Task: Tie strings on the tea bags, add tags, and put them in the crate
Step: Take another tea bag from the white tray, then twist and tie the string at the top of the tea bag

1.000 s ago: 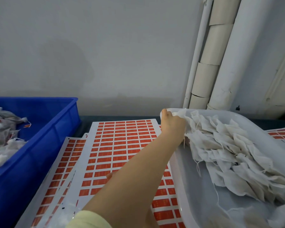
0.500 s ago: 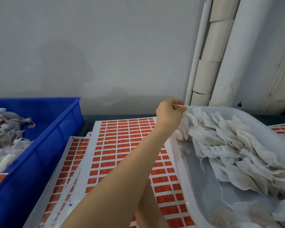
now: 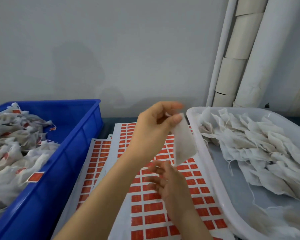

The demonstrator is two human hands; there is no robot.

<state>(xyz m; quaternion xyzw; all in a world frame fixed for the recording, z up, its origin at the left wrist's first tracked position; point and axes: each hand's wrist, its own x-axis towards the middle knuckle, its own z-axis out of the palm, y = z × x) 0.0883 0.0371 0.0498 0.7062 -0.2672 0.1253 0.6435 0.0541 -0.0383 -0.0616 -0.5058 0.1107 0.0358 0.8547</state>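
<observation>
Two bins: blue plastic crate [image 3: 59, 179] at table's left edge, white plastic tray [image 3: 221, 170] at right. Red-label sheets [image 3: 151, 220] between. Left hand [image 3: 151, 132] pinches white mesh tea bag [image 3: 184, 144] above sheets; right hand [image 3: 170, 186] beneath, blurred, fingers loose, empty.

Head camera, forward-down, near crate [image 3: 42, 205].

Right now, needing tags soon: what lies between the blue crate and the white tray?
Overlapping sheets of red tags cover that stretch, seen in the head view.
</observation>
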